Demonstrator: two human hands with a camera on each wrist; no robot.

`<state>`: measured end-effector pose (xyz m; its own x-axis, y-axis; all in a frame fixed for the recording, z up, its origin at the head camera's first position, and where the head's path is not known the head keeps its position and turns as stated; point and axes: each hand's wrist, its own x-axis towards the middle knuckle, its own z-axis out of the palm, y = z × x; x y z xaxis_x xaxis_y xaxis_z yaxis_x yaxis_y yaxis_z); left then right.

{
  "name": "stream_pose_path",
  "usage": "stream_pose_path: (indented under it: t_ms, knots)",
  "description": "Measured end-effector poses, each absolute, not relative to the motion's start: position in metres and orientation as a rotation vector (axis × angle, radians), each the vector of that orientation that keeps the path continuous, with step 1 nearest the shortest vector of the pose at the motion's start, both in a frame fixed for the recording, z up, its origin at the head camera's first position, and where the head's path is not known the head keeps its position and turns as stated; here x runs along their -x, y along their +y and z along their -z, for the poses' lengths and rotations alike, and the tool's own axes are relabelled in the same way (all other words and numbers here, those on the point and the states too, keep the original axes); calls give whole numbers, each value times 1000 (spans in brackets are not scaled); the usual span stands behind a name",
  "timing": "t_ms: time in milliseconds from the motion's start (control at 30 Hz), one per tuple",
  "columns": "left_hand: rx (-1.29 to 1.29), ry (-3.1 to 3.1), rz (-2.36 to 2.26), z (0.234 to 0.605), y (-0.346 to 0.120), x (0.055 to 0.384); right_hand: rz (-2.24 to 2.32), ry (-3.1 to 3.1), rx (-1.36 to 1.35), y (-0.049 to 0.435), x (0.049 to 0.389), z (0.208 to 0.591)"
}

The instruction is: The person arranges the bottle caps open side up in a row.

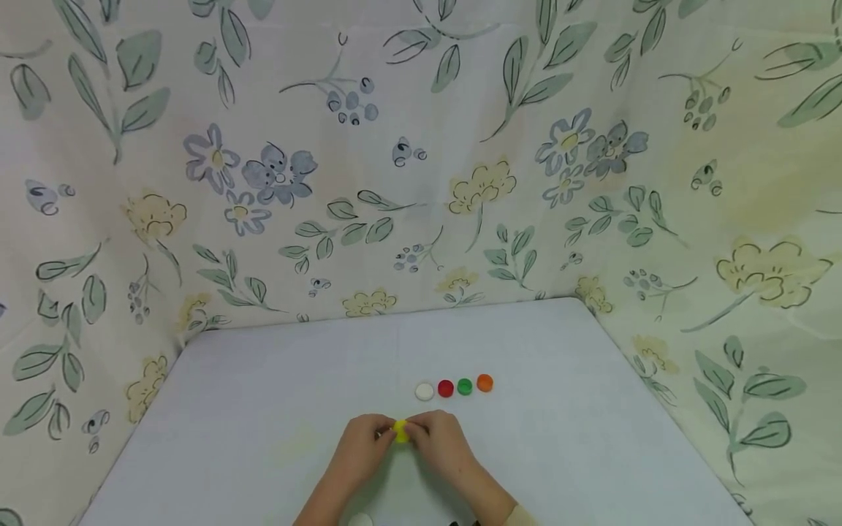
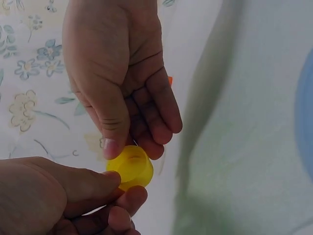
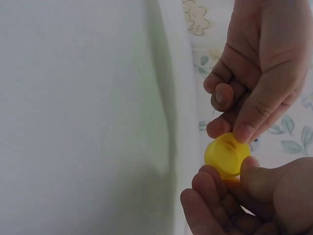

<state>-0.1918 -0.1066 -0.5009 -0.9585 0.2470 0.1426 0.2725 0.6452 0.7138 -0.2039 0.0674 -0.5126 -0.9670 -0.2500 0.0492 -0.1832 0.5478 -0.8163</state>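
Observation:
A small round yellow plastic cap [image 1: 401, 431] is held just over the white table, between both hands. My left hand [image 1: 360, 444] pinches its left side with thumb and fingers. From the right, my right hand [image 1: 444, 442] pinches the opposite side. In the left wrist view the cap [image 2: 132, 169] shows a raised wall and a hollow-looking inside, with the right hand [image 2: 122, 68] above and the left hand [image 2: 68, 196] below. In the right wrist view the yellow cap [image 3: 227, 155] is tilted, and the fingertips cover parts of its rim.
Beyond the hands lie a white disc [image 1: 425, 391], a red cap [image 1: 446, 389], a green cap [image 1: 465, 386] and an orange cap [image 1: 484, 383] in a row on the white table [image 1: 263, 394]. Another white disc [image 1: 360, 519] is cut off at the bottom edge. Floral cloth [image 1: 421, 183] hangs behind.

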Motion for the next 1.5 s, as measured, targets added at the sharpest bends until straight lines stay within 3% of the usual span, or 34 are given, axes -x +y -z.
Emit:
stream_pose_path:
  t_ms: [567,967,1500]
  knots:
    - [100,-2862,1399,504,-102,240,1393,2863,128,52,239,516]
    - [-156,-2884,1397,513,-101,261,1495,2692,147,48,236,511]
    - [-176,-2856,1430,515,-93,266,1500,2437,155,55,231,504]
